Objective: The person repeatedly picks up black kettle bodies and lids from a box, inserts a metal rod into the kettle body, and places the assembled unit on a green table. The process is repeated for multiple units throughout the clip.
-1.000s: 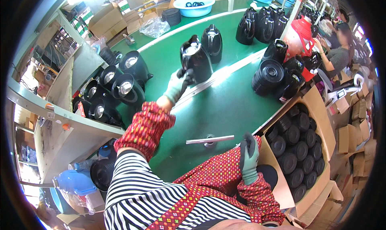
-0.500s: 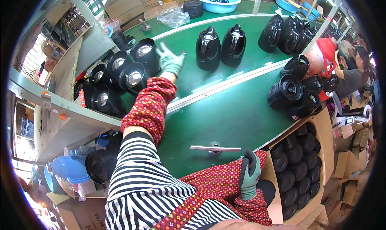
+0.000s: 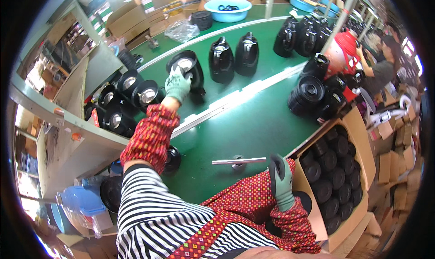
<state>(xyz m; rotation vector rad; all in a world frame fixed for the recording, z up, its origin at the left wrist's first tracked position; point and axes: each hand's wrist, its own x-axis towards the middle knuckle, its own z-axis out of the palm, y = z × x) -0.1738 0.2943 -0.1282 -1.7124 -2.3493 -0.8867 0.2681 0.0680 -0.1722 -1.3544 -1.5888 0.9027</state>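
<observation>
My gloved left hand (image 3: pixel 178 85) is closed on the near side of a black jug body (image 3: pixel 195 74), fingers at its rim. The jug's open top shows a shiny inside, and it tilts toward me above the green work surface. Left of it stand several similar open jug bodies (image 3: pixel 147 96). Two glossy black jugs (image 3: pixel 221 62) (image 3: pixel 247 55) stand upright just to the right. My gloved right hand (image 3: pixel 282 183) rests by my lap, fingers loosely curled and apart from the thumb, with nothing visible in it. Nearest to it lies a metal bar (image 3: pixel 239 161) over a small round fitting.
An open carton (image 3: pixel 365 154) of black round parts stands at my right. Stacked black rings (image 3: pixel 306 96) and a red-lidded jug (image 3: pixel 340 55) sit at the right edge. A pale rail (image 3: pixel 244 96) divides the green table (image 3: pixel 217 136). A blue basin (image 3: pixel 228 10) stands at the back.
My left hand was open and empty beside the jugs; now it grips one, which has moved right, away from the group. My right hand stays near my lap. The view has shifted slightly.
</observation>
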